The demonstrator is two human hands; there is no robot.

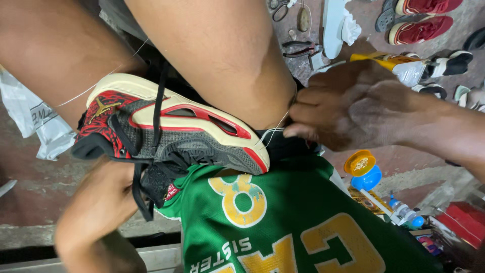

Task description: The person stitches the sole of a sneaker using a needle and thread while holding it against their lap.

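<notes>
The right hand (pixel 353 108) is pinching a thin pale thread (pixel 275 129) between closed fingertips, just off the heel end of a sneaker (pixel 177 131), and the thread is running taut from the pinch down into the sole edge there. The left hand (pixel 108 194) is gripping the shoe from below near its toe end, fingers curled shut around the upper beside the loose black lace (pixel 157 108). The sneaker is lying wedged between the person's bare knees (pixel 217 55) and a green jersey (pixel 283 222), its cream-and-red sole turned up toward the camera; its long axis is running roughly left to right, tilted slightly down toward the pinching hand, with the red patterned toe pointing away from that hand. A second strand of thread is trailing off past the toe, across the thigh. Below the pinching hand, a small blue pot (pixel 365 178) is sitting with its yellow lid (pixel 359 163) tipped open; its contents cannot be made out. Beyond the same hand, a yellow glue tube (pixel 391 61) is lying on the floor, with pliers (pixel 302 49) and red shoes (pixel 422 30) farther out. A white plastic bag (pixel 35 121) is lying outward of the toe.
</notes>
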